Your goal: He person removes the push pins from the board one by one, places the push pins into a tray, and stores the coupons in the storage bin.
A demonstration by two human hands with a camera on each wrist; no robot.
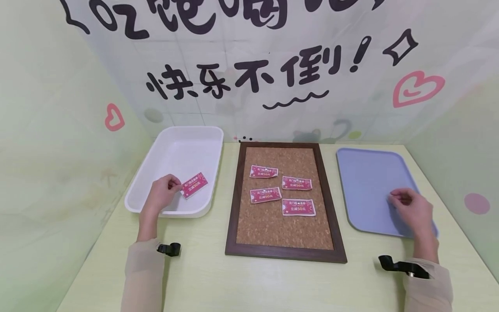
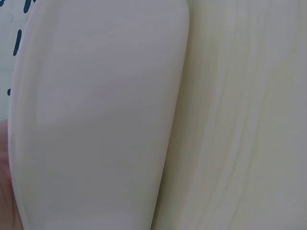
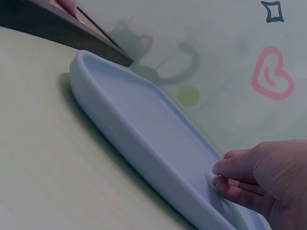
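My left hand (image 1: 162,192) pinches a pink printed coupon (image 1: 193,186) by its left end, over the near part of a white plastic bin (image 1: 183,149). The left wrist view shows mostly the outer wall of that bin (image 2: 105,110), with a sliver of the hand (image 2: 5,187) behind its rim. At the right, my right hand (image 1: 414,211) hangs over a blue tray (image 1: 374,177). Its fingers are loosely bent, and a small gap shows between thumb and fingertips in the right wrist view (image 3: 268,179). Nothing can be made out between them.
Between bin and tray lies a cork board (image 1: 280,234) with a dark wooden frame (image 1: 286,253). Several pink coupons (image 1: 298,207) sit on its upper half, with small clear pin-like spots on them. A lettered backdrop (image 1: 241,78) rises behind the table (image 1: 249,286).
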